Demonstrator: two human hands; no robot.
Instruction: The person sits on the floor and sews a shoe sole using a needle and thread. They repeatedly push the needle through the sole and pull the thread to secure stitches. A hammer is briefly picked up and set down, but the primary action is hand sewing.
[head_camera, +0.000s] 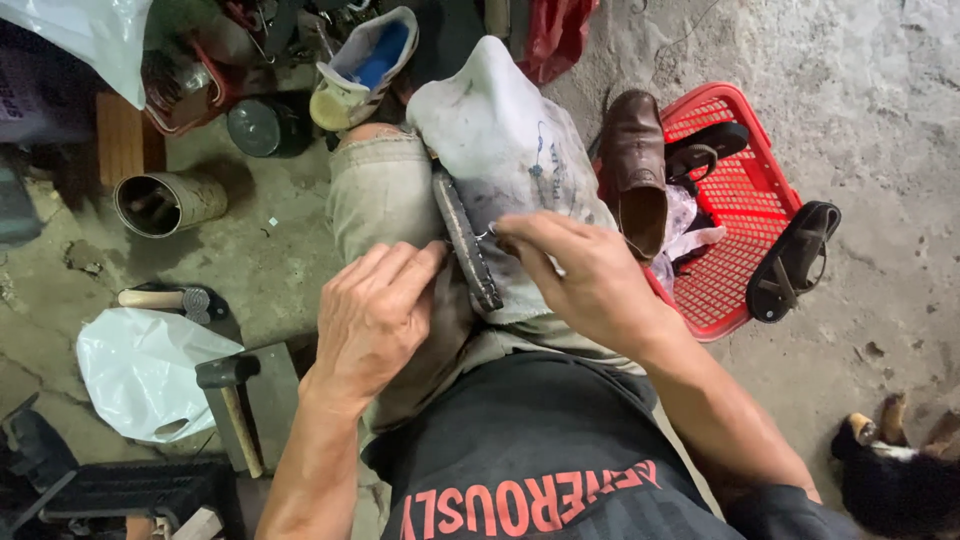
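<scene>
A dark shoe sole (466, 240) stands on edge across my lap, resting on a stained white cloth (510, 140) spread over my knees. My left hand (375, 315) presses against the sole's left side and steadies it. At the sole's upper edge, my right hand (580, 275) pinches a thin needle or awl (487, 236) between thumb and finger. Part of the sole is hidden under both hands.
A red plastic basket (745, 200) at the right holds a brown shoe (633, 165) and black sandals (793, 262). A hammer (232, 395), a white plastic bag (140, 370), a tin can (165, 203) and a sneaker (362, 65) lie on the concrete floor at the left. A dog (895, 470) lies at the lower right.
</scene>
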